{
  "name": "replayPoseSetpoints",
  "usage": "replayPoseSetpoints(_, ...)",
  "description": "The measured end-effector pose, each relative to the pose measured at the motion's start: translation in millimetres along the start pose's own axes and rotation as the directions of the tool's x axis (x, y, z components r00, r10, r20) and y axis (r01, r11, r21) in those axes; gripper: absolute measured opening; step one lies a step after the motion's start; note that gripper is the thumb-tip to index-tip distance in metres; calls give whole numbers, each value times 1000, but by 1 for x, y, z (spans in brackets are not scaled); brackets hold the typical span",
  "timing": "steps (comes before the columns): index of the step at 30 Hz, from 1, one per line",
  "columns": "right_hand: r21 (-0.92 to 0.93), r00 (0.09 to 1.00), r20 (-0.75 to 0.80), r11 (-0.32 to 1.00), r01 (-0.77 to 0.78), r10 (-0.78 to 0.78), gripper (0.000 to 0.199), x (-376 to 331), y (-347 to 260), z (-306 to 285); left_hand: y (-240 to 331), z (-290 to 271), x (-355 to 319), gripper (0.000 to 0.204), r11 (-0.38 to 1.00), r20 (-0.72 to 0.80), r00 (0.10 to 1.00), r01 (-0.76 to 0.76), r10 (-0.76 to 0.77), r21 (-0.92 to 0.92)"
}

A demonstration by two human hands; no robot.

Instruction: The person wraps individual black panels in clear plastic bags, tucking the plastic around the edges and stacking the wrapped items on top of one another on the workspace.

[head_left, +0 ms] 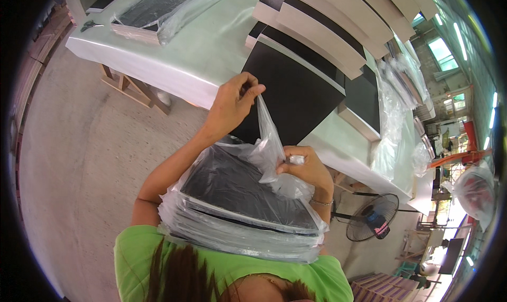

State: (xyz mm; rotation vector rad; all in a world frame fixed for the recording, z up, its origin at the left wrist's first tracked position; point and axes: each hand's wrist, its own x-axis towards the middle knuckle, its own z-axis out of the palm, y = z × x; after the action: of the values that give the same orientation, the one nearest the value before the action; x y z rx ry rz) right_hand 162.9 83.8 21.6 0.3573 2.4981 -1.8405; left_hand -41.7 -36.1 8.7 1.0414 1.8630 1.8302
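Observation:
A stack of flat black-topped panels (232,183) lies against my chest inside a transparent plastic bag (243,244). The bag's open end is gathered at the far side of the stack. With fingers pinched together, my left hand (235,104) holds a corner of the bag, drawing a twisted strip of film up and to the left. My right hand (311,172) is closed round the bunched film at the bag's mouth. Just beyond both hands, a black square panel (290,96) rests on the table, partly hidden by my left hand and the film.
A long table (174,69) with a pale cover runs across in front. On it stand tall stacks of dark-topped panels (317,32), another plastic-wrapped stack (137,35) and scissors (92,25). A black fan (372,217) stands to the right, below the table edge.

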Motion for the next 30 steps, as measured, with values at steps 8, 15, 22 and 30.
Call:
replayPoseSetpoints(8, 56, 975, -188, 992, -109, 118, 21, -6, -6, -10, 26, 13, -3, 24, 761, 135, 864, -493, 485, 421)
replayPoseSetpoints(15, 34, 982, -6, 981, -189, 190, 35, -22, 24, -22, 18, 11, -11, 29, 952, 694, 719, 188, 35, -243)
replayPoseSetpoints(22, 383, 967, -178, 918, -104, 184, 43, -54, 47, -24, -43, -15, 7, 40, 138, 938, 347, 928, 25, -347)
replayPoseSetpoints(30, 833, 914, -398, 446, 327, 72, 54, -43, 64, -21, -54, -33, -20, 47, 393, 453, 882, 374, 131, -840)
